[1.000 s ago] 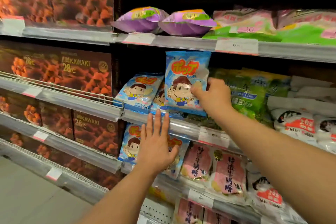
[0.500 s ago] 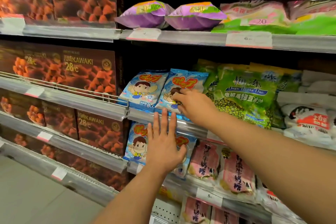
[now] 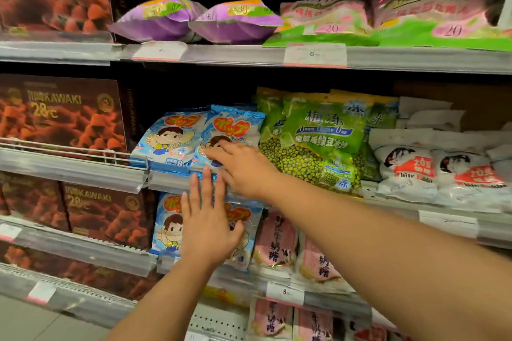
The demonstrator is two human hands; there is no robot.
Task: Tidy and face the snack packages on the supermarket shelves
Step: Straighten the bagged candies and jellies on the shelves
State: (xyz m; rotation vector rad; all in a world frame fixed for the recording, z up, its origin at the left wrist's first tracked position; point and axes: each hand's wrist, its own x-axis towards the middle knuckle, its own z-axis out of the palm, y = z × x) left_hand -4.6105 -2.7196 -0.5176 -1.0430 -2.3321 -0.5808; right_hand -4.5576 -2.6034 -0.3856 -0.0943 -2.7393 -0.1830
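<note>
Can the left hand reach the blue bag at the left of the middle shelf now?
Probably yes. The left hand is open just below that shelf, and the left blue bag stands uncovered at the front edge.

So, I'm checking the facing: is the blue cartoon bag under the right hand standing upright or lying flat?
Upright: the blue cartoon bag stands front-out on the middle shelf, logo on top, with the right hand pressing its lower front.

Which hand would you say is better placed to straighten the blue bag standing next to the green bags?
Probably the right hand: its fingers already rest on that blue bag. The left hand lies flat a shelf lower.
</note>
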